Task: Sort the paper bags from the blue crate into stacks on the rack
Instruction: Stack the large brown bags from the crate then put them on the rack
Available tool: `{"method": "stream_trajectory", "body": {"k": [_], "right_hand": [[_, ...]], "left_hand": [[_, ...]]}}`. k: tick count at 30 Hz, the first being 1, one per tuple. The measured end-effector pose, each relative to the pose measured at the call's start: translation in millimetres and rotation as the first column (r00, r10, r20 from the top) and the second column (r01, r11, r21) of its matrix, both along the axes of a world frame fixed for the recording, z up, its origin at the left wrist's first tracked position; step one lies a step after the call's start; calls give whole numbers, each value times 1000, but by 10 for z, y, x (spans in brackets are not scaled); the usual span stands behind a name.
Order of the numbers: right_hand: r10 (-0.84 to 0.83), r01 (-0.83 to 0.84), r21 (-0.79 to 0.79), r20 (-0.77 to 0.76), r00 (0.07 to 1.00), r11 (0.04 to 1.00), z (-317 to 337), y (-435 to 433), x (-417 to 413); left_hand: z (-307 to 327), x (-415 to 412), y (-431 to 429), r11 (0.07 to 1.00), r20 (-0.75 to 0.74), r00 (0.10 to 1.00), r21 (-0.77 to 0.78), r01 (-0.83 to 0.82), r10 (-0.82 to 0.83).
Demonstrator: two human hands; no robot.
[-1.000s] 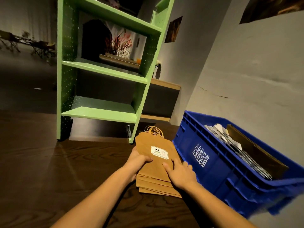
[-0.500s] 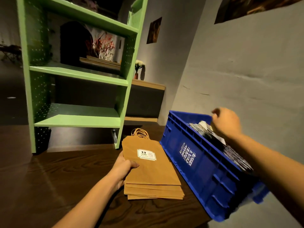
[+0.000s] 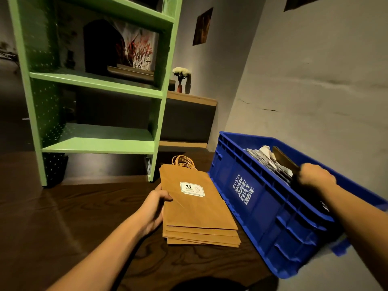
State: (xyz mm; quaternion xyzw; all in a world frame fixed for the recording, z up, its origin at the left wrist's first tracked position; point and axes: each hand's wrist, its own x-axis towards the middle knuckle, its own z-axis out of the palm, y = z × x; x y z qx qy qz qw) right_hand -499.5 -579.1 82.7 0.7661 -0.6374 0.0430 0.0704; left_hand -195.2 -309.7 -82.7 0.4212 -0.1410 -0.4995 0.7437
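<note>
Fingers [image 3: 303,173] of the right hand [image 3: 317,178] curl round a dark bag [image 3: 282,157] at 3 o'clock; best lift it straight, left hand [image 3: 154,208] holding the stack [image 3: 199,211].

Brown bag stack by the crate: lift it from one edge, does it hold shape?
Likely floppy: the stack is thin flat paper, so an edge lift would probably sag. It may well fan out, since its near edges sit staggered. It seems light, as the left hand alone holds its edge.
</note>
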Motion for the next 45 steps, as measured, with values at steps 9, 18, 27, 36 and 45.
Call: {"method": "stream_trajectory", "body": {"k": [9,18,27,36,45], "right_hand": [[142,-113,-322,68,987,940,1,-31,-73],[155,-119,-494,31,987,861,59,90,-33],[-7,3,-197,-17,1000,980,-30,55,-29],[-11,-8,-257,-70,998,966,41,119,-21],[110,-47,-566,77,991,823,97,222,3]], "left_hand": [[26,-69,31,1000,2,1000,-11,-4,4],[67,-114,35,1000,19,1000,-30,-2,3],[98,-117,59,999,14,1000,-35,12,-11],[109,-139,100,1000,12,1000,-27,8,-8],[110,-140,97,998,-3,1000,-55,19,-20]]}}
